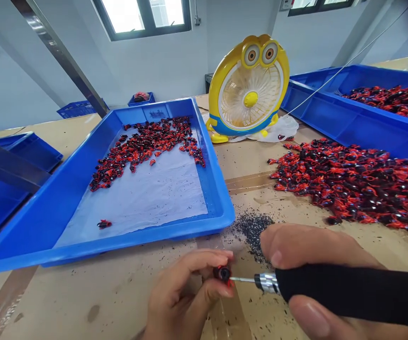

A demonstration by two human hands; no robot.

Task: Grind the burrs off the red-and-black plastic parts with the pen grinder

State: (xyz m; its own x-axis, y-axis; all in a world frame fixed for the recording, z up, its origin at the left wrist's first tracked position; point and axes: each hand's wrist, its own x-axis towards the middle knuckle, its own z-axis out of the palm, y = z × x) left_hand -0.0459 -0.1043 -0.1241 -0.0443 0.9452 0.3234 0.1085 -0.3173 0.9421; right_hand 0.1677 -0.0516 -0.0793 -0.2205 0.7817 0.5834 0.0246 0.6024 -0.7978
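Observation:
Pinched between the thumb and fingers of my left hand [186,293] is a small red and black part [222,273]. My right hand [310,264] is wrapped round a black powered screwdriver [345,290], held roughly level. Its thin metal bit points left, and the tip meets the right side of the part. Just beyond my hands lies a scatter of tiny black pieces [255,231] on the tan table [119,297].
A blue tray [221,189] holds many red and black parts on white sheeting. A large pile of similar parts [352,182] lies at right, before another blue tray [360,120]. A yellow fan [250,99] stands at the back. A metal post [65,56] rises at left.

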